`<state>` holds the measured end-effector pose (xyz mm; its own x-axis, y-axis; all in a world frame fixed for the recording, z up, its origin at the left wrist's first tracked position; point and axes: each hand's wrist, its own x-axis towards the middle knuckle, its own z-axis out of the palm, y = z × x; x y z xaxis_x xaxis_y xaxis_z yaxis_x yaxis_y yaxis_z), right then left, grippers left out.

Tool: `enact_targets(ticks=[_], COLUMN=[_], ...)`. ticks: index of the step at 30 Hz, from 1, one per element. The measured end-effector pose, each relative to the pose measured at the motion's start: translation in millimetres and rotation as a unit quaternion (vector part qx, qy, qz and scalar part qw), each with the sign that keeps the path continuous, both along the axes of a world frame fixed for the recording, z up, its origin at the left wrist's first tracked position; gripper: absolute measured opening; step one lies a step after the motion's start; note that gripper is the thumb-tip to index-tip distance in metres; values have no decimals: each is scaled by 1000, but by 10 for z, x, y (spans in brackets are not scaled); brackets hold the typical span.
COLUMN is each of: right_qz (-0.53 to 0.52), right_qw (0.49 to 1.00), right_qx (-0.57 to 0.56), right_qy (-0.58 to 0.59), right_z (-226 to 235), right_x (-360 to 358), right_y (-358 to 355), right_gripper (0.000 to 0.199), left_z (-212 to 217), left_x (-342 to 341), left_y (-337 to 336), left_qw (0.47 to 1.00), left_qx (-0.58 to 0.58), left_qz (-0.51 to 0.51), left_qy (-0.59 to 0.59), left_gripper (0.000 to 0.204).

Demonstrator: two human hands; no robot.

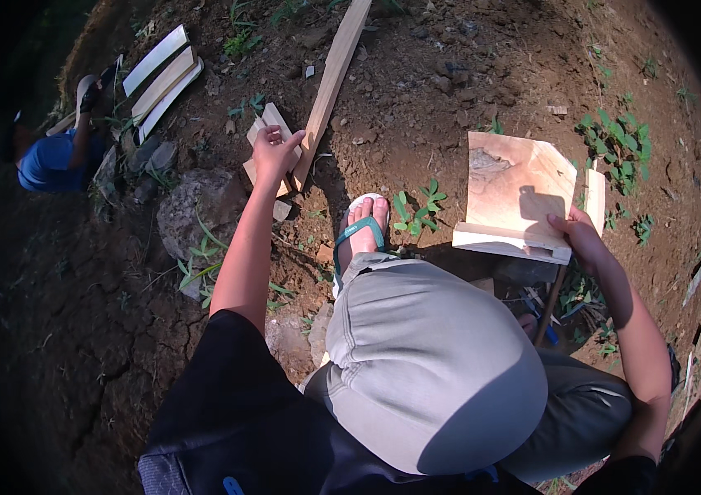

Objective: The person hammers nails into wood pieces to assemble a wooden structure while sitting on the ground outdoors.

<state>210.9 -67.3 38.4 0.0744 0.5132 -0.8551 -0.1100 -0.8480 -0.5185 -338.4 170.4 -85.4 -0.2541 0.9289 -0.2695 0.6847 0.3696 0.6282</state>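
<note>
Sunlit brown soil (524,74) with green weeds (627,140), leftward shade.

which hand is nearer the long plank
Left. The left hand is right beside the lower half of the long plank, on its left side; the right hand is well off to its right, at the board's lower right corner.

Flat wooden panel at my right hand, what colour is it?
Pale tan wooden panel with a greyish-brown patch, in head view.
</note>
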Motion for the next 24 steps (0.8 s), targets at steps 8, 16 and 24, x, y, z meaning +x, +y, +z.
enact_targets(ticks=[8,16,24], right_qz=[84,25,81], right_qw=[990,998,868], right_qx=[-32,-16,164], right_qy=[-106,-55,-461], right_z=[-79,99,372], right_x=[94,-14,212], right_y=[-97,-152,100], right_gripper=[30,49,56], left_z=[15,314,1308], left_x=[29,-256,-68], left_y=[-60,-159,-261], left_qw=[996,997,989], left_qx=[22,48,92], left_qz=[-48,54,-12], left_qy=[75,-23,-117], left_gripper=[70,68,52])
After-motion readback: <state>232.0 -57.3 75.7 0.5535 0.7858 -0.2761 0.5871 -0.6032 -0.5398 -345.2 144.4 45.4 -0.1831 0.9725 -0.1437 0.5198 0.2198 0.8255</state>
